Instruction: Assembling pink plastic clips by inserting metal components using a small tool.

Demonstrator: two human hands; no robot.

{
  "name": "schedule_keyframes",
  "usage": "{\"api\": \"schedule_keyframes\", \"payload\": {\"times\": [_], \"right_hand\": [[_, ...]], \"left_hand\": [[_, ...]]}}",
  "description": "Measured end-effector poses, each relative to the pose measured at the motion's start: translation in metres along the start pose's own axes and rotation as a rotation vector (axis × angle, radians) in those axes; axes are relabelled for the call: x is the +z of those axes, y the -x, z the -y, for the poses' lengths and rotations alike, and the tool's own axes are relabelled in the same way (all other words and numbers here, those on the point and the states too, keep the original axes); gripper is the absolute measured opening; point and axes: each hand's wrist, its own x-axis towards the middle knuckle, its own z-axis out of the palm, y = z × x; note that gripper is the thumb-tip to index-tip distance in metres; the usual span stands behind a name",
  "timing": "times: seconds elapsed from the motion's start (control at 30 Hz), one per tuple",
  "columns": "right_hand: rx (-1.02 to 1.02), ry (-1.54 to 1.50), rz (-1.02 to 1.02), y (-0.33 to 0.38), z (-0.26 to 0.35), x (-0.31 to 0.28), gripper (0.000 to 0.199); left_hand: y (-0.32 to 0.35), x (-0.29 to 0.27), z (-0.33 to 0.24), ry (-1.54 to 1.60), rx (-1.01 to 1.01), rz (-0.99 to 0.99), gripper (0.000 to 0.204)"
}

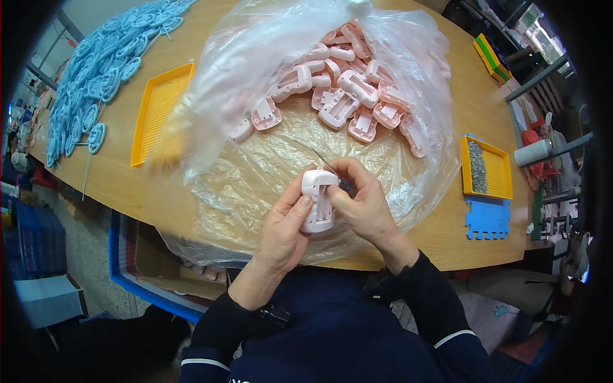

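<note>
Left hand (282, 231) is clamped on a pink plastic case (324, 214), its thumb along the near left side and its fingers wrapped behind. Right hand (366, 205) is bent in from the other side, thumb and forefinger close together at the case's hollow; whether they pinch something there, I cannot tell. A thin dark rod (324, 160) sticks out beyond the right fingers, its other end hidden.

The case is over the near part of a clear plastic bag (290, 150) spread on the tabletop (482, 115), near the edge; whether it touches the bag is unclear.

As for trouble, the smooth, rounded shell could turn or slip if the left grip loosens while the right fingers press into the hollow. Dropped there, it could skid on the slick film and go over the near edge, toward the blue crate (156, 297) below. The rod, if swung carelessly, might scratch the shell or snag the film, and a tug on the film could disturb the heap of pink cases (357, 89) lying on it.

The case's long axis runs roughly toward and away from the person, one rounded end facing the heap, the other the body. Its hollow side looks up.
</note>
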Motion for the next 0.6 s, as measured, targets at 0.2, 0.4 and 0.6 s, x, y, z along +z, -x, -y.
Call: {"api": "schedule_keyframes", "payload": {"times": [0.2, 0.4, 0.6], "right_hand": [[-0.044, 0.158, -0.044, -0.002, 0.0, 0.002, 0.021], [-0.039, 0.261, -0.011, -0.006, 0.007, 0.0, 0.02], [0.031, 0.255, 0.053, -0.007, 0.007, 0.0, 0.018]], "left_hand": [[-0.002, -0.003, 0.004, 0.048, 0.01, -0.075, 0.037], [-0.004, -0.011, 0.002, 0.102, -0.15, -0.12, 0.018], [-0.005, -0.012, -0.002, 0.119, -0.17, -0.131, 0.025]]}}
